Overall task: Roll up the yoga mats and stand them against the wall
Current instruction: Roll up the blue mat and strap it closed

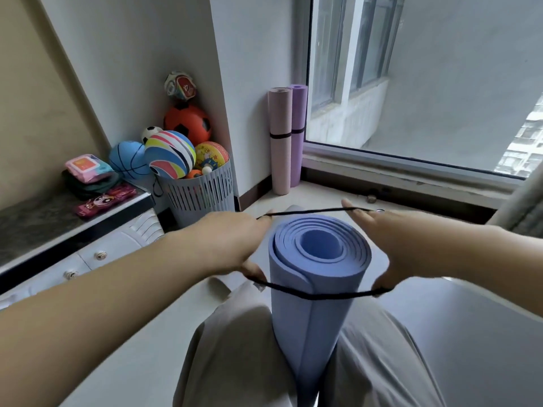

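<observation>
A pale floor [484, 333] ran into a corner beside a large window [411, 83]. In the middle the blue yoga mat [317, 277] stood on end, fully rolled, clamped between the person's knees. A black elastic band [323, 295] was stretched into a wide loop at its top: the near strand lay across the front of the roll, and the far strand hung just beyond the upper rim. The left hand [232, 245] had its thumb and fingers hooked inside the loop and spread apart. The right hand [390, 245] did likewise on its own side, so each hand held only the band.

The step in hand looked like binding the roll. Done well, both hands would lower the loop evenly, clear of the loose outer flap, to about mid-height. They would then ease the tension off gently so the layers did not telescope, with the knees gripping meanwhile.

Behind, a pink mat [280, 139] and a purple mat [298, 127], both banded, stood against the wall [249, 69] right by the window. A basket of balls [202, 195] sat left of that corner, near enough to be brushed in passing. On the desk [35, 224] at the far left lay a pack of wipes [88, 167] and a pink packet [105, 199], well apart from the work.
</observation>
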